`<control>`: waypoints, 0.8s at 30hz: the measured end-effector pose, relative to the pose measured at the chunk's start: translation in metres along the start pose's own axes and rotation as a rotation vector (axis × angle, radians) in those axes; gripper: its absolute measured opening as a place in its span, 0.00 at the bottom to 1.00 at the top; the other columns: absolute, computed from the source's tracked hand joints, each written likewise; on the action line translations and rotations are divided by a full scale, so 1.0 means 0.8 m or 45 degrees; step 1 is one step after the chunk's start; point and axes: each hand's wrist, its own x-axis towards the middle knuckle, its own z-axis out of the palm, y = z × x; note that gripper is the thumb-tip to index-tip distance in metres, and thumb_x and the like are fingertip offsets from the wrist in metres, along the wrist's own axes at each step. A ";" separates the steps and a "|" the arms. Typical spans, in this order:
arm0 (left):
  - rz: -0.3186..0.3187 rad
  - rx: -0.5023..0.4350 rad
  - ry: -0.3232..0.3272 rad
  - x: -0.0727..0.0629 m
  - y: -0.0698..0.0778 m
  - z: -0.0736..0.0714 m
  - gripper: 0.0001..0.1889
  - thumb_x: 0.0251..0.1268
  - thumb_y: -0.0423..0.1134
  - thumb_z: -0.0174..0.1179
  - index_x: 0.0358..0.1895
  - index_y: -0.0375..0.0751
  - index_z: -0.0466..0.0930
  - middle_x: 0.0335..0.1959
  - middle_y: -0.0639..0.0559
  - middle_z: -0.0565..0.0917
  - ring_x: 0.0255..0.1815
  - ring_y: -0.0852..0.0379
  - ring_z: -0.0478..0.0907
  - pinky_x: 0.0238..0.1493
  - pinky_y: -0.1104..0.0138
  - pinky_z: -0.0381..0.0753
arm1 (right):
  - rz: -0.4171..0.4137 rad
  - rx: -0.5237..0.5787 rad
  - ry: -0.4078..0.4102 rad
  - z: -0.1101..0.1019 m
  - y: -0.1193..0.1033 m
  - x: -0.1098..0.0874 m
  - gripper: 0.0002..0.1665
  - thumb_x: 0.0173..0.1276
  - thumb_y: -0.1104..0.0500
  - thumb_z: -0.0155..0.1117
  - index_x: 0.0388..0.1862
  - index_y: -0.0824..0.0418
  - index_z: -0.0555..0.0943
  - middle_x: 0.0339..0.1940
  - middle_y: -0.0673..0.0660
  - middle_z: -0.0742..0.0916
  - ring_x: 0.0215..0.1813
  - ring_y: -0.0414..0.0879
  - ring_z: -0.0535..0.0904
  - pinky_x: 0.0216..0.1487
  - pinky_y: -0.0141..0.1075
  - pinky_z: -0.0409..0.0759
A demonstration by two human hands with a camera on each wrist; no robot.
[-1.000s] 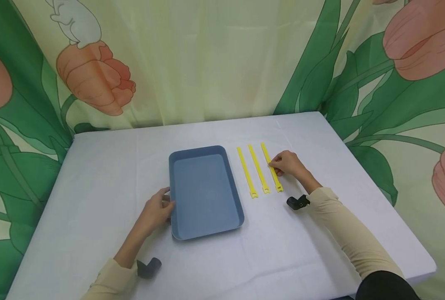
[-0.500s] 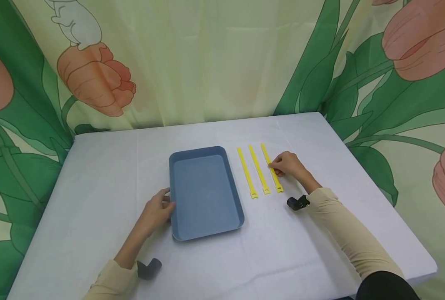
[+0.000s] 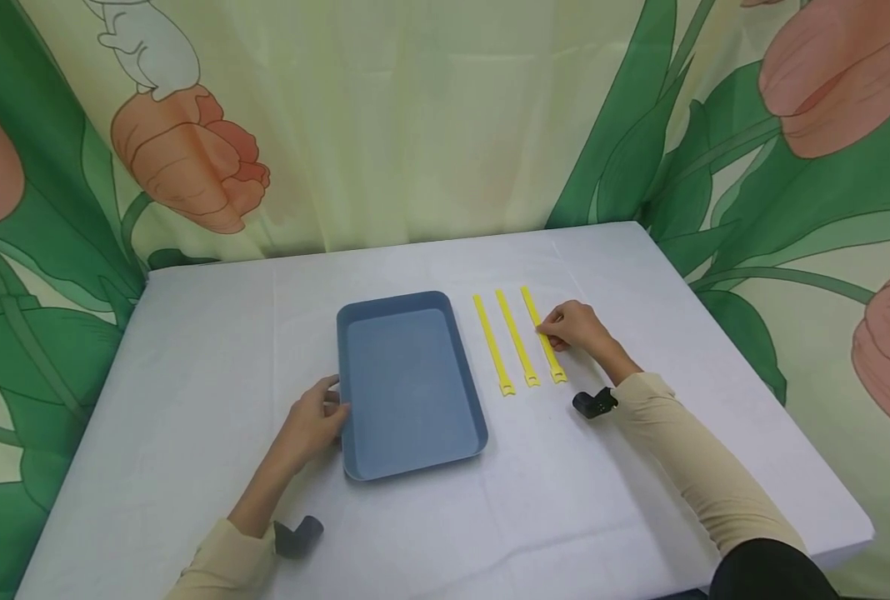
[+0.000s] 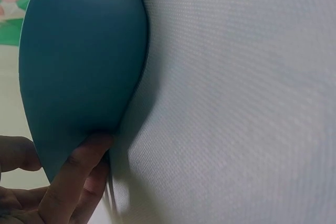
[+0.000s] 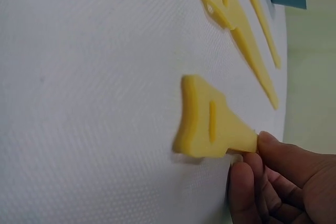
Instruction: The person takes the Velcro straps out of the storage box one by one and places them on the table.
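Note:
A blue-grey rectangular tray (image 3: 411, 383) lies flat on the white cloth, with nothing in it. At its left side my left hand (image 3: 313, 425) grips the edge: in the left wrist view the fingers (image 4: 76, 174) press the outer wall and the thumb is at the rim. Right of the tray lie three yellow cable straps, each with a wide slotted head: a left strap (image 3: 493, 346), a middle strap (image 3: 517, 337) and a right strap (image 3: 553, 367). My right hand (image 3: 576, 327) pinches the right strap between thumb and fingers, partly along its length; the slotted head (image 5: 202, 119) stays exposed.
The white cloth (image 3: 520, 500) covers the whole table. Behind and beside it hangs a printed curtain (image 3: 445, 125) with tulips. Small black wrist cameras sit at the left cuff (image 3: 298, 537) and the right cuff (image 3: 595, 403).

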 end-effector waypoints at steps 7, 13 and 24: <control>-0.005 -0.011 -0.005 0.004 0.000 -0.001 0.29 0.68 0.34 0.50 0.68 0.27 0.54 0.55 0.28 0.72 0.53 0.36 0.75 0.46 0.53 0.81 | 0.015 0.021 -0.013 0.000 0.001 0.008 0.17 0.63 0.57 0.65 0.42 0.70 0.79 0.25 0.58 0.83 0.23 0.43 0.80 0.25 0.29 0.80; -0.024 -0.009 -0.019 0.007 -0.001 0.001 0.29 0.68 0.34 0.50 0.69 0.27 0.54 0.56 0.27 0.71 0.54 0.35 0.74 0.47 0.52 0.80 | 0.043 0.020 -0.036 0.001 0.004 0.010 0.17 0.63 0.56 0.66 0.41 0.70 0.79 0.25 0.57 0.83 0.22 0.43 0.80 0.26 0.30 0.80; -0.046 -0.051 -0.024 0.004 -0.001 0.002 0.29 0.68 0.34 0.49 0.69 0.28 0.54 0.57 0.28 0.71 0.54 0.35 0.73 0.44 0.54 0.82 | 0.026 0.014 -0.023 0.007 0.008 0.008 0.17 0.64 0.56 0.65 0.42 0.70 0.79 0.25 0.57 0.83 0.22 0.42 0.79 0.20 0.24 0.76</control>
